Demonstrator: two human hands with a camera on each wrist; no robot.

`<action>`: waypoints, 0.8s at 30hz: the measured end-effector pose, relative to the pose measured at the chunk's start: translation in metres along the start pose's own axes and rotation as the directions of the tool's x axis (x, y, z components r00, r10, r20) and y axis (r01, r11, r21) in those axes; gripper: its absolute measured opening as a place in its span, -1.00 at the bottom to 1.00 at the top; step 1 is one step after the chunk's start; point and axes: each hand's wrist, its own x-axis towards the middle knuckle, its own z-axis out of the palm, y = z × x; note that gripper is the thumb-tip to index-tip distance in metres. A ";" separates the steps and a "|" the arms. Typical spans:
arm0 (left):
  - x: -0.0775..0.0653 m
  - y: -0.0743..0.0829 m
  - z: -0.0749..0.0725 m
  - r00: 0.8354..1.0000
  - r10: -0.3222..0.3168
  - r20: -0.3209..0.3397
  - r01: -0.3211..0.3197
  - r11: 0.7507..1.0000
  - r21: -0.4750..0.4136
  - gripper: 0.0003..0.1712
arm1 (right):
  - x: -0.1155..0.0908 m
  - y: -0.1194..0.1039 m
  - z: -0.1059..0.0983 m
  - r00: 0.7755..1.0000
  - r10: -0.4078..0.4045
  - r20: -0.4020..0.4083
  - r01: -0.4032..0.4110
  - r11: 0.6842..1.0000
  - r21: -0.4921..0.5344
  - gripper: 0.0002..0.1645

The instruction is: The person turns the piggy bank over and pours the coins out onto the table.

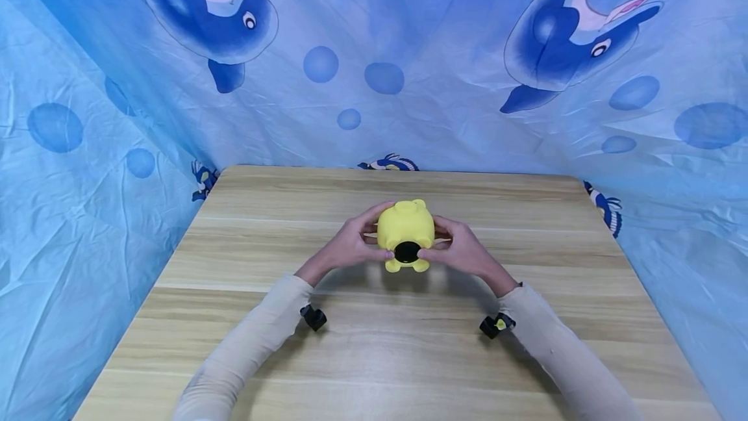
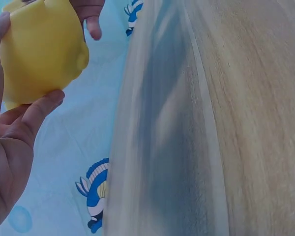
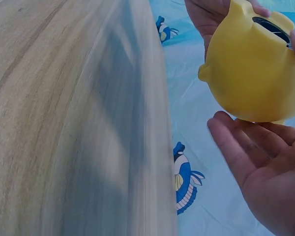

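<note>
Between both hands is a rounded yellow animal-shaped figure (image 1: 406,225) with stubby bumps and a black oval disc (image 1: 407,252) facing the person. My left hand (image 1: 353,243) grips its left side, thumb at the disc's edge and fingers round behind. From the opposite side my right hand (image 1: 463,247) holds it the same way, its thumb by the disc. In the right wrist view, fingers (image 3: 231,147) reach under the yellow body (image 3: 255,73). The left wrist view shows a fingertip (image 2: 54,98) against its lower surface. A shadow falls on the wood below the figure.
A wood-grain table (image 1: 374,356) lies beneath the hands. Blue sheeting (image 1: 444,128) printed with dolphins and bubbles hangs behind the table and along its sides. A small black device (image 1: 313,318) is worn at the left wrist, and another black device (image 1: 497,325) at the right.
</note>
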 end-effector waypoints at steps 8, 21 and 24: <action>0.001 -0.003 -0.005 0.999 0.012 -0.051 -0.012 1.000 -0.005 0.12 | -0.007 -0.005 0.000 0.982 -0.121 -0.148 0.111 0.991 -0.072 -0.25; 0.006 -0.005 -0.011 0.996 0.037 -0.075 -0.037 0.999 -0.002 0.10 | -0.013 -0.022 0.018 0.763 -0.538 -0.358 0.390 0.825 -0.409 -0.46; 0.006 -0.005 -0.012 0.996 0.038 -0.075 -0.038 0.999 0.004 0.10 | -0.014 -0.024 0.022 0.740 -0.580 -0.341 0.402 0.788 -0.467 -0.51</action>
